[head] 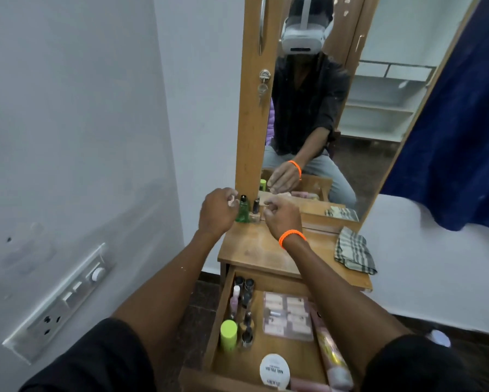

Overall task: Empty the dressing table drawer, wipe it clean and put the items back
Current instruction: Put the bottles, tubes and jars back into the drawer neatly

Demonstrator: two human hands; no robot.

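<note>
At table (254, 250) back: left hand (216, 210) curled empty, right hand (282, 219) pinching something small; set upright beside green bottle (242, 210), clear of edge.

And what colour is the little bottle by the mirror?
The little bottle is clear green with a black cap, seen in the head view.
</note>
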